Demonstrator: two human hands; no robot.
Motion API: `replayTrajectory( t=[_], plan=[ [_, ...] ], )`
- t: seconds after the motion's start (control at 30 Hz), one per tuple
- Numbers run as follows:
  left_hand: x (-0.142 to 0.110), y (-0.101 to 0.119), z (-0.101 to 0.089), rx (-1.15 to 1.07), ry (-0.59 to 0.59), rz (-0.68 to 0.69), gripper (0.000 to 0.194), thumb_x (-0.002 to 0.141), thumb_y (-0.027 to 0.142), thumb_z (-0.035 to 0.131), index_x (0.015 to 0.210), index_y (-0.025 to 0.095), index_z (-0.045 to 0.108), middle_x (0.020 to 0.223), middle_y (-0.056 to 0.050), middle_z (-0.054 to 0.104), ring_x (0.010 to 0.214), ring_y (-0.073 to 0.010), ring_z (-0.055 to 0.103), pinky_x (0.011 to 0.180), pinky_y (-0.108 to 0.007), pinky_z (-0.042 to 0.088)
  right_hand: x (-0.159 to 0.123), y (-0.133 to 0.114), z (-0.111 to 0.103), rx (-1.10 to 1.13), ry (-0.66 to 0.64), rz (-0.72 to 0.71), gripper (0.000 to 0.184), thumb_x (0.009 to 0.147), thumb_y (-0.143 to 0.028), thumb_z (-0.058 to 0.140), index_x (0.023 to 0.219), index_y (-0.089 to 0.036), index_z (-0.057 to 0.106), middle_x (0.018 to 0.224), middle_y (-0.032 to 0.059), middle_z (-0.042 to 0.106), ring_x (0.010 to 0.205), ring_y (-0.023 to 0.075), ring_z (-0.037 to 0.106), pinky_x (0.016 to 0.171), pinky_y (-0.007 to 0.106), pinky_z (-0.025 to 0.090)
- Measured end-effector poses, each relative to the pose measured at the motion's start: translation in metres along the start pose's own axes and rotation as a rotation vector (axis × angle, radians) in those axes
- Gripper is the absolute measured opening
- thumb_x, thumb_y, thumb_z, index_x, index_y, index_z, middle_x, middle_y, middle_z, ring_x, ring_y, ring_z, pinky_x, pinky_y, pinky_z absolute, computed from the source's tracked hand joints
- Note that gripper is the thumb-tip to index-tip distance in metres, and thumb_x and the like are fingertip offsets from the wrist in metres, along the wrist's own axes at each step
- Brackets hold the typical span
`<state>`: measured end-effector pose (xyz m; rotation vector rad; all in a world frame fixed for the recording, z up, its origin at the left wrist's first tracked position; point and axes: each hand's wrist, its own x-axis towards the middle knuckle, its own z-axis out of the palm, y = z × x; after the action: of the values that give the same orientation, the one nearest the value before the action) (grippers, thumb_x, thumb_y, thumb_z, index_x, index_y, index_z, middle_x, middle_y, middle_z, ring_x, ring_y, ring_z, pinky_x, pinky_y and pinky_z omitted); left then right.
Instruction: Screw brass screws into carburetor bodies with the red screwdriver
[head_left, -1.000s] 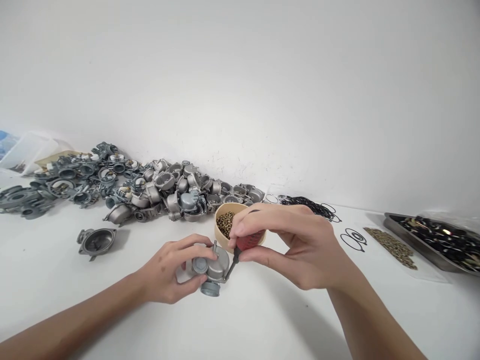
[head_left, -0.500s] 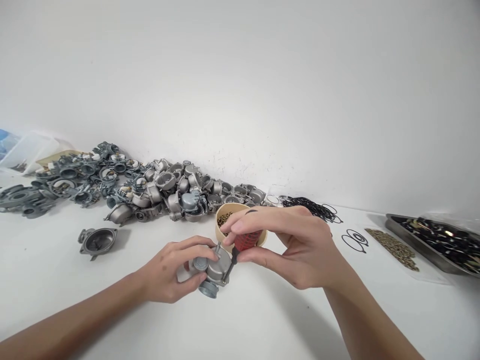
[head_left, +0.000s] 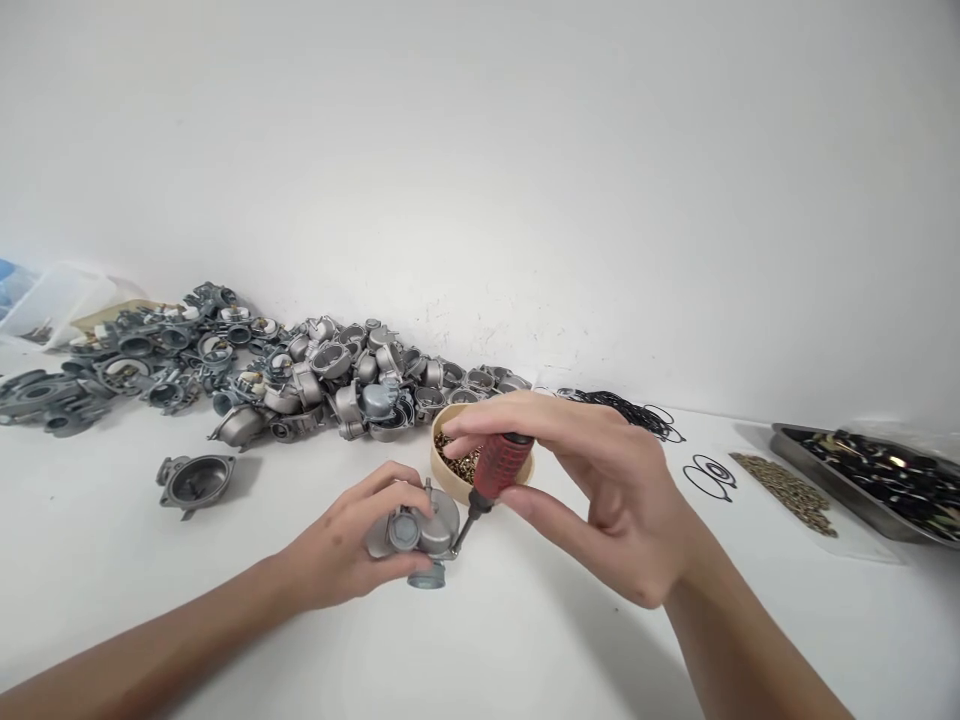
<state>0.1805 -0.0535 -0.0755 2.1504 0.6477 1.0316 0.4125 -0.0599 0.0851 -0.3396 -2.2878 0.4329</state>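
Fingers and thumb of my left hand (head_left: pixel 371 535) wrap round a small grey metal carburetor (head_left: pixel 439 522), its rounded float bowl facing up. In my right hand (head_left: pixel 592 480) is a short screwdriver with a red and black handle (head_left: pixel 501 465). Its shaft slants down to the left, and the tip meets the right corner of the carburetor's bowl flange. Just behind, a round cream bowl (head_left: pixel 441 470) holds many small brass-coloured screws (head_left: pixel 463 465), partly covered by my right fingers and the handle.
A loose metal float bowl (head_left: pixel 196 482) lies at left. Behind it spreads a heap of carburetor parts (head_left: pixel 330 375) along the wall. Black rubber rings (head_left: pixel 622 412), a pile of brass-coloured pieces (head_left: pixel 784 490) and a metal tray (head_left: pixel 870 505) of black parts are on the right.
My right hand's fingers have opened out around the screwdriver handle, which now shows more. The carburetor has turned slightly in my left hand, and the tip has shifted a little right.
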Motion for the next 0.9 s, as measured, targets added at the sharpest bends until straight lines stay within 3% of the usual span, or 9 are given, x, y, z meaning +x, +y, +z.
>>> replayTrajectory(
  t=[0.07, 0.2, 0.27, 0.4, 0.5, 0.6, 0.73, 0.8, 0.9],
  plan=[
    [0.0, -0.0008, -0.0003, -0.002, -0.006, -0.009, 0.027, 0.093, 0.022, 0.075, 0.115, 0.028, 0.06, 0.124, -0.007, 0.058, 0.107, -0.0236, 0.063, 0.093, -0.036, 0.053, -0.001, 0.0008, -0.0025, 0.027, -0.01, 0.024, 0.044, 0.095, -0.006, 0.064, 0.137, -0.017, 0.064, 0.104, 0.0098, 0.076, 0.09, 0.0186, 0.073, 0.079, 0.036, 0.063],
    [0.0001, -0.001, -0.0011, -0.002, -0.016, -0.015, 0.027, 0.094, 0.022, 0.073, 0.117, 0.028, 0.059, 0.125, -0.008, 0.057, 0.109, -0.024, 0.062, 0.094, -0.036, 0.052, -0.0003, 0.0031, -0.003, -0.075, 0.095, -0.047, 0.036, 0.088, -0.021, 0.083, 0.123, -0.022, 0.074, 0.079, 0.001, 0.073, 0.071, 0.0131, 0.066, 0.063, 0.026, 0.056],
    [-0.0003, -0.0007, -0.0016, -0.004, -0.021, -0.013, 0.026, 0.095, 0.023, 0.072, 0.117, 0.028, 0.058, 0.126, -0.008, 0.056, 0.111, -0.0242, 0.062, 0.094, -0.036, 0.052, 0.0, 0.0018, -0.0026, -0.079, 0.095, -0.051, 0.031, 0.094, -0.024, 0.077, 0.125, -0.02, 0.074, 0.085, 0.0038, 0.074, 0.074, 0.0135, 0.067, 0.064, 0.027, 0.057],
    [-0.0016, -0.0012, -0.0019, -0.011, -0.025, 0.002, 0.026, 0.096, 0.023, 0.071, 0.117, 0.029, 0.058, 0.126, -0.007, 0.055, 0.113, -0.0239, 0.06, 0.096, -0.036, 0.051, -0.0004, -0.0014, -0.002, 0.004, 0.016, -0.001, 0.039, 0.097, -0.007, 0.063, 0.135, -0.015, 0.067, 0.105, 0.0099, 0.078, 0.082, 0.0149, 0.072, 0.075, 0.032, 0.062],
    [-0.0024, -0.0018, -0.0014, -0.012, -0.026, 0.001, 0.028, 0.096, 0.022, 0.071, 0.119, 0.029, 0.057, 0.127, -0.007, 0.055, 0.111, -0.0233, 0.061, 0.096, -0.036, 0.051, 0.0, 0.0001, -0.0018, -0.054, 0.076, -0.028, 0.03, 0.091, -0.016, 0.078, 0.12, -0.02, 0.075, 0.085, 0.0029, 0.075, 0.073, 0.012, 0.066, 0.06, 0.023, 0.056],
    [-0.0025, -0.0024, -0.0009, -0.008, -0.019, -0.006, 0.037, 0.095, 0.022, 0.072, 0.126, 0.032, 0.055, 0.133, -0.007, 0.055, 0.116, -0.0247, 0.061, 0.098, -0.037, 0.051, 0.0003, 0.0003, -0.004, -0.156, 0.093, -0.012, 0.028, 0.094, -0.027, 0.077, 0.121, -0.021, 0.074, 0.083, 0.0029, 0.07, 0.074, 0.0134, 0.064, 0.061, 0.025, 0.054],
    [-0.0033, -0.0047, -0.0006, -0.031, -0.033, -0.035, 0.06, 0.095, 0.024, 0.074, 0.145, 0.036, 0.044, 0.145, -0.008, 0.056, 0.131, -0.0298, 0.056, 0.109, -0.045, 0.048, -0.0012, -0.0017, -0.0064, -0.085, -0.02, 0.022, 0.044, 0.097, -0.011, 0.061, 0.141, -0.017, 0.062, 0.102, 0.0087, 0.075, 0.093, 0.0195, 0.071, 0.081, 0.036, 0.061],
    [-0.0045, -0.0061, 0.0002, -0.036, -0.056, -0.1, 0.069, 0.095, 0.027, 0.074, 0.153, 0.038, 0.037, 0.149, -0.007, 0.056, 0.133, -0.0318, 0.056, 0.112, -0.05, 0.046, -0.0017, -0.0005, -0.0049, -0.087, 0.011, 0.007, 0.039, 0.096, -0.012, 0.068, 0.134, -0.021, 0.066, 0.092, 0.0046, 0.075, 0.082, 0.0161, 0.07, 0.073, 0.031, 0.06],
    [-0.0059, -0.0068, 0.0025, -0.047, -0.071, -0.172, 0.073, 0.095, 0.03, 0.073, 0.156, 0.037, 0.034, 0.151, -0.009, 0.056, 0.132, -0.0341, 0.057, 0.112, -0.054, 0.046, -0.0012, 0.0011, -0.0018, -0.166, 0.085, -0.024, 0.03, 0.09, -0.031, 0.082, 0.117, -0.022, 0.073, 0.075, -0.0003, 0.068, 0.067, 0.0121, 0.061, 0.058, 0.025, 0.051]
  ],
)
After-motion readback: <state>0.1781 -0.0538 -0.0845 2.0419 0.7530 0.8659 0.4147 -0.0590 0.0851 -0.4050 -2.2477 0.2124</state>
